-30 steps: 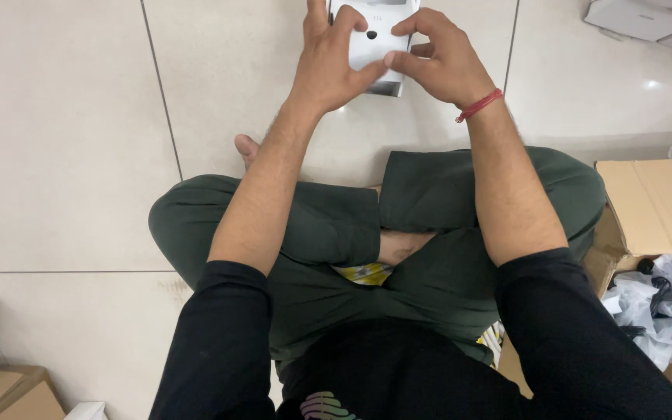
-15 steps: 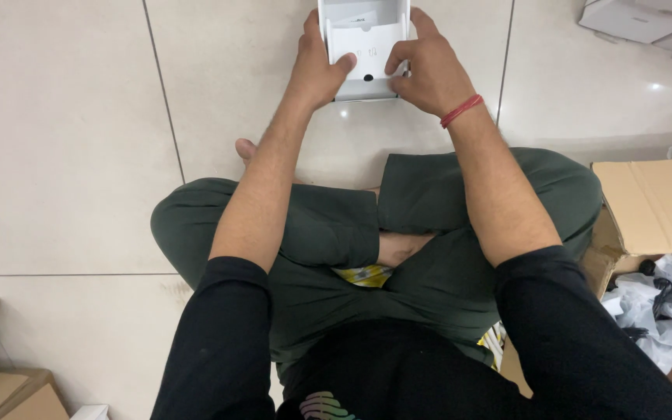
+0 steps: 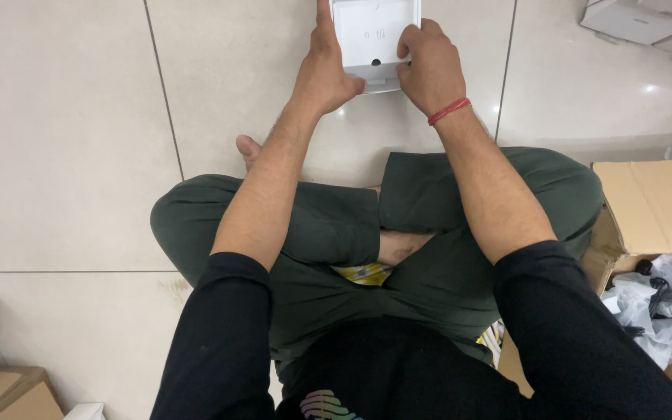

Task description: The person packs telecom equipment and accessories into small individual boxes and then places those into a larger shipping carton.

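Open tiled floor (image 3: 64,140) left of the hands; cardboard box (image 3: 655,210) and white boxes (image 3: 639,19) crowding the right.

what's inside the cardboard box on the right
The open cardboard box holds crumpled white plastic bags with some dark items poking out among them. Anything beneath the bags is covered, and the frame edge cuts off part of the box.

Your hands grip a small white box (image 3: 375,35), square and open-faced, at the top centre over the floor. An open brown cardboard carton (image 3: 655,206) stands at your right, white flat boxes (image 3: 639,19) top right, another brown carton (image 3: 9,393) bottom left.
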